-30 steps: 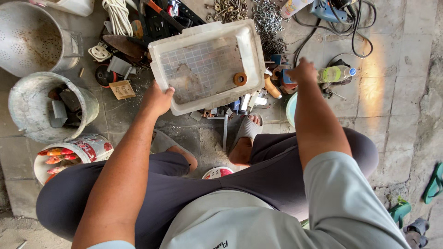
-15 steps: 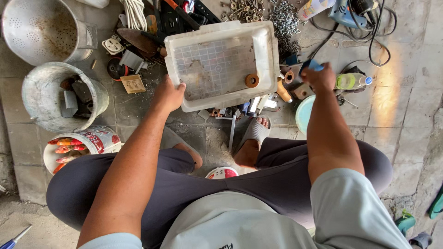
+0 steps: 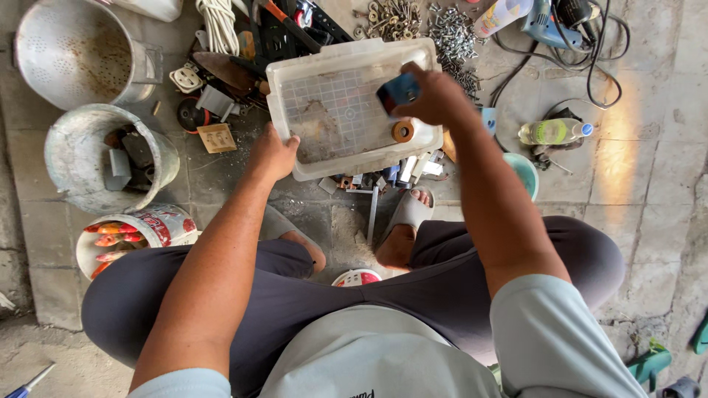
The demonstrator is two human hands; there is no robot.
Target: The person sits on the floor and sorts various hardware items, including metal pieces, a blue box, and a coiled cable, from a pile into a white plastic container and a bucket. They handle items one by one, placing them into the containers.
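Hands work over a clear plastic box (image 3: 332, 110) on the floor. Left hand (image 3: 271, 153) grips the box's near left edge, fingers curled over the rim, arm stretched straight out from the shoulder. Right hand (image 3: 435, 96) reaches over the box's right side, wrist bent, and pinches a small dark blue block (image 3: 398, 91) between fingers and thumb, above the inside of the box. An orange ring (image 3: 403, 131) lies in the box just under that hand. Screws (image 3: 451, 33) lie in a heap behind the box. A green bottle (image 3: 553, 131) lies to the right. Two grey buckets (image 3: 110, 158) stand to the left.
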